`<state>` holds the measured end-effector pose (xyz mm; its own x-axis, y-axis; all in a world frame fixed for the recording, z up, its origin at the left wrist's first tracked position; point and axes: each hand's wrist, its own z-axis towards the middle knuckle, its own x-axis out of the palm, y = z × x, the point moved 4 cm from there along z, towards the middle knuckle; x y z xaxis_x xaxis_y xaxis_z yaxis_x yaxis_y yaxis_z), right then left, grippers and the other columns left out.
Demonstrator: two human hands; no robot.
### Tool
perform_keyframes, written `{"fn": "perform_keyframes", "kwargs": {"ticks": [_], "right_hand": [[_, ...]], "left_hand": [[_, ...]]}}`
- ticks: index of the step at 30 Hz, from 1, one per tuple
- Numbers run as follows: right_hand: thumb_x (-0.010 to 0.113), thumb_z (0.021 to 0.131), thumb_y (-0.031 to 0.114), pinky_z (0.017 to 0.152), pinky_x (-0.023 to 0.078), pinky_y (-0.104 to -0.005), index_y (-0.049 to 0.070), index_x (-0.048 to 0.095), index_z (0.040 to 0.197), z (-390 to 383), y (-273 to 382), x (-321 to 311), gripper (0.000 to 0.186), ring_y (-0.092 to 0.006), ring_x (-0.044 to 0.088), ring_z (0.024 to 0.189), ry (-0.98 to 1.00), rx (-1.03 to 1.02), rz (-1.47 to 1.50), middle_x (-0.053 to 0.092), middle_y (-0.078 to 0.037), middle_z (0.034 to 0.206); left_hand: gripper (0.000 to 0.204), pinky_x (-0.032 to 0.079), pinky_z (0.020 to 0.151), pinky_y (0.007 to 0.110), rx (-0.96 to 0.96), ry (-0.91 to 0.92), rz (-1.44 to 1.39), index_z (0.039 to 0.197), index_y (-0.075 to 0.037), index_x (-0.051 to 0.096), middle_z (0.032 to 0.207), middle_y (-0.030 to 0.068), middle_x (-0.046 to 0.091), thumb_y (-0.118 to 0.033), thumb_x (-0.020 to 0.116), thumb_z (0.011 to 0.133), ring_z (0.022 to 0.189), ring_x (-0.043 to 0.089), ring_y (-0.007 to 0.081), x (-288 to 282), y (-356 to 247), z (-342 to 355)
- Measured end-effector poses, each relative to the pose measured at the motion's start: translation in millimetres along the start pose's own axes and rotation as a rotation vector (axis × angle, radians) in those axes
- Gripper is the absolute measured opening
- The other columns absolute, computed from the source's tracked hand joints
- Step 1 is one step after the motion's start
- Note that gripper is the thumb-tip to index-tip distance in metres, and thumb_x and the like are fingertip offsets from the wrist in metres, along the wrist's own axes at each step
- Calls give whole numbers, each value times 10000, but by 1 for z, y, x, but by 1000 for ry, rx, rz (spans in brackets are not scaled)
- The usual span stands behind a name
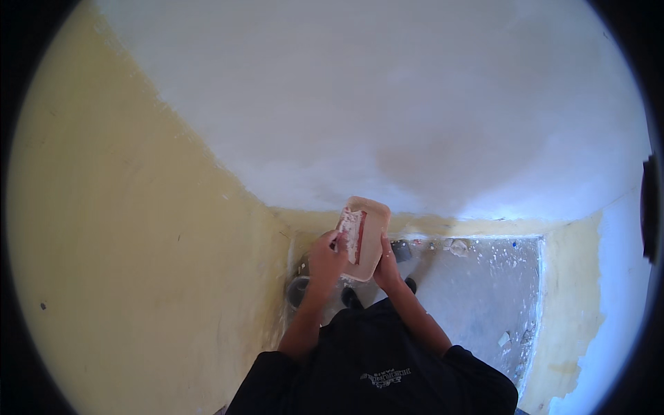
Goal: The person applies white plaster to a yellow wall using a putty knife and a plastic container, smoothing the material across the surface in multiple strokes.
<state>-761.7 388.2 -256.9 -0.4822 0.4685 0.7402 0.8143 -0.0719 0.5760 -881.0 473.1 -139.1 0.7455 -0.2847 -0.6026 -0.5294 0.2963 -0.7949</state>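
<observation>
My left hand (326, 257) grips a small scraper blade (352, 233) with a red back, smeared with white filler. The blade lies against a beige plastering plate (370, 228), which my right hand (386, 266) holds by its right edge. Both hands are raised in front of my chest, close to the corner where a yellow wall (131, 263) meets a wall freshly coated in white (387, 97). The lower part of the plate is hidden behind my hands.
Below my hands lies a grey concrete floor (477, 290) spattered with white lumps. A dark round bucket (299, 290) stands by the left wall, a small dark box (401, 250) near the base. My shoes (351, 297) show beneath. A yellow wall strip (564, 304) rises at the right.
</observation>
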Motion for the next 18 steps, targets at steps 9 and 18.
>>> {"fn": "perform_keyframes", "kwargs": {"ticks": [9,18], "right_hand": [[425,989,422,1005,453,-391,60,420,1375,2,28,-25,529,-243,567,1152,11,14,-26,565,-122,1278],[444,972,320,988,463,-438,38,406,1360,-1,49,-66,481,-293,556,1168,188,117,149,550,-148,1281]], "left_hand": [[204,539,757,273,-435,225,-931,1096,53,619,959,62,669,-71,571,941,841,644,118,12,36,0],[443,513,963,329,-331,257,-1296,1369,-20,428,1241,61,576,31,498,934,1096,599,176,31,44,-8]]}}
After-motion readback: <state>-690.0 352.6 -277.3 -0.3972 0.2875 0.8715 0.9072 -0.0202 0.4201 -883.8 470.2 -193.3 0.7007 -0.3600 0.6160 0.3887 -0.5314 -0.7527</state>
